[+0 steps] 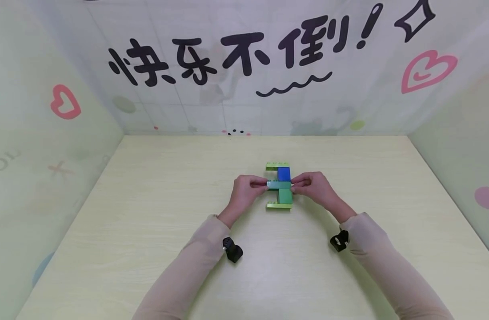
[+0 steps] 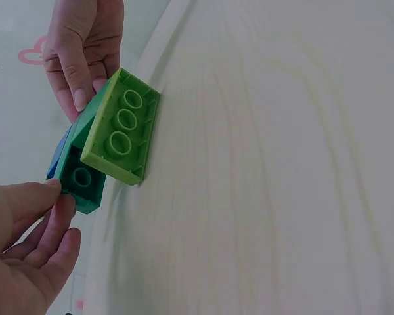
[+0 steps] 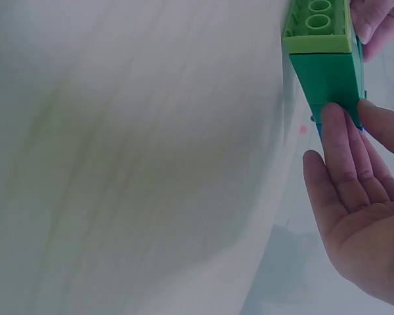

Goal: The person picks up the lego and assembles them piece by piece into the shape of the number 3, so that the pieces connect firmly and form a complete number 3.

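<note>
A small build of toy building bricks stands on the table between both hands. It has a lime brick (image 1: pixel 277 165) at the far end, then a blue brick (image 1: pixel 284 174), a teal brick (image 1: pixel 278 185), a green brick (image 1: pixel 285 196) and a second lime brick (image 1: pixel 279 206) nearest me. My left hand (image 1: pixel 245 192) pinches the teal brick's left end between thumb and fingers. From the right side, my right hand (image 1: pixel 315 187) holds the build near its middle, fingers along the side face and thumb at the edge. The lime brick's hollow underside (image 2: pixel 121 125) faces the left wrist camera.
The pale wooden table (image 1: pixel 148 222) spreads out around the build. A printed cloth backdrop (image 1: pixel 196 111) rises behind it, with side panels left and right. Black wrist devices (image 1: pixel 232 250) sit at both sleeves.
</note>
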Tool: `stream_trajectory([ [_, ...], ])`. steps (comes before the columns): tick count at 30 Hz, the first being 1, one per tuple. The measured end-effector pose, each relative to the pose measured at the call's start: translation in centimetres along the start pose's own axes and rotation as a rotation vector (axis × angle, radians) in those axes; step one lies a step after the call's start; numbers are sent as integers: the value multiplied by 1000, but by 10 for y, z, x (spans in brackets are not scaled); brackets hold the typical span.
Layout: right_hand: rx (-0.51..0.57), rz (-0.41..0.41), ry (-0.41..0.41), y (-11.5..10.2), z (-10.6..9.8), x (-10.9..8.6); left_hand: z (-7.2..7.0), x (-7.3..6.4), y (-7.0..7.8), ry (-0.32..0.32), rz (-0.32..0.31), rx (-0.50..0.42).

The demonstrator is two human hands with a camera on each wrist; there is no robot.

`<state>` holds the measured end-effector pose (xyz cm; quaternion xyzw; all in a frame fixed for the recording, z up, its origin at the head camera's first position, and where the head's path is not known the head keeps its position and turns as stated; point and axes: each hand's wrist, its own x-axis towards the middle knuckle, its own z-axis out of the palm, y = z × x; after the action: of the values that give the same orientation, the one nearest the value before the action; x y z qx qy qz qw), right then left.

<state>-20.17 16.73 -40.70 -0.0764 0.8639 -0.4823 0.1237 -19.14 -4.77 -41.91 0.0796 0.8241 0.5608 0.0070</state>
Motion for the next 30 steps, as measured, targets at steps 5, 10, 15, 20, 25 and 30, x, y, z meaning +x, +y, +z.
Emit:
stream_trajectory([
  [5,-4,29,-18,0,-1,4,0,2,-2,-18,-21,3],
  [10,2,49,-28,0,-2,5,-1,5,-5,-37,-46,1],
  [15,14,63,-39,1,-1,5,-1,7,-6,-38,-75,-14],
  [20,4,58,-49,2,-1,7,-1,9,-8,-43,-84,-7],
  [25,-11,56,-58,3,-2,8,-1,10,-9,-56,-82,-5],
  [30,-43,57,-77,3,-2,8,-1,8,-10,-68,-94,13],
])
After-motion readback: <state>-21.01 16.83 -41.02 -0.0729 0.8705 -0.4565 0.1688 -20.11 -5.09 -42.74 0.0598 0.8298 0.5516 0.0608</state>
